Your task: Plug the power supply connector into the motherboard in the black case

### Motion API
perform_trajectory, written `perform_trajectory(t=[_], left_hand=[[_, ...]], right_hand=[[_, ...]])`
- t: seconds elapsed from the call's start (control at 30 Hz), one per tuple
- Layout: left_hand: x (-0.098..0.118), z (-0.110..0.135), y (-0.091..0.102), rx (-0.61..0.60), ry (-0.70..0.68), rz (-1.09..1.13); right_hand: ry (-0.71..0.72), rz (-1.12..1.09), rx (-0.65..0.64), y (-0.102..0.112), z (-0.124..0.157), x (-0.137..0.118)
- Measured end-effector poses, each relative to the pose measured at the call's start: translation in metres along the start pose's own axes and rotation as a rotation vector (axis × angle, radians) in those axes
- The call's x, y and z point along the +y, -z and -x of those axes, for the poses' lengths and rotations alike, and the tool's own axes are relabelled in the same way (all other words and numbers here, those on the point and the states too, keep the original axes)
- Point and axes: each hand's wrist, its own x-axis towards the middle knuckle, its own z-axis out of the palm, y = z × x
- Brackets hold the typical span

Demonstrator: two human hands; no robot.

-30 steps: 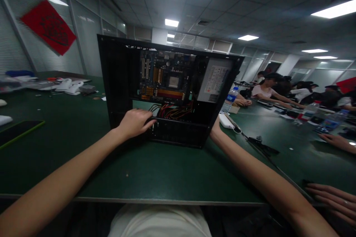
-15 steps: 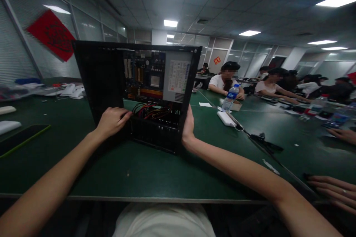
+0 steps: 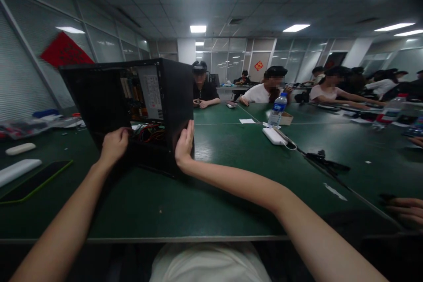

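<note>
A black computer case (image 3: 176, 97) stands upright on the green table (image 3: 211, 185), its open side turned towards the left. Inside it I see the motherboard, a grey power supply (image 3: 150, 90) and red and black cables (image 3: 148, 133). My left hand (image 3: 114, 144) grips the lower front edge of the open side, fingers curled over it. My right hand (image 3: 184, 145) lies flat against the case's outer right wall, fingers together and pointing up.
A water bottle (image 3: 276, 110) and a white power bank (image 3: 275, 135) with a cable lie to the right. A dark tablet (image 3: 33, 181) and white items sit at the left. Several people sit along the far side. Another person's hand (image 3: 405, 209) rests at the right edge.
The case has swung round and shifted left, so its open side now faces left instead of towards me. Both my hands have moved left with it.
</note>
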Motion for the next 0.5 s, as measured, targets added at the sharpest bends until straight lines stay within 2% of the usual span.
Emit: perform_trajectory(t=[0.1, 0.3, 0.43, 0.5], left_hand=[[0.004, 0.002, 0.005, 0.023, 0.091, -0.001], [0.017, 0.006, 0.008, 0.025, 0.176, 0.001], [0.001, -0.01, 0.011, 0.005, 0.188, -0.007], [-0.01, -0.027, 0.015, -0.035, 0.128, -0.054]], right_hand=[[-0.013, 0.048, -0.02, -0.02, 0.003, -0.004], [-0.044, 0.094, -0.087, -0.05, 0.007, -0.014], [-0.062, 0.07, -0.102, -0.066, 0.011, -0.019], [-0.064, 0.05, -0.113, -0.073, 0.013, -0.02]])
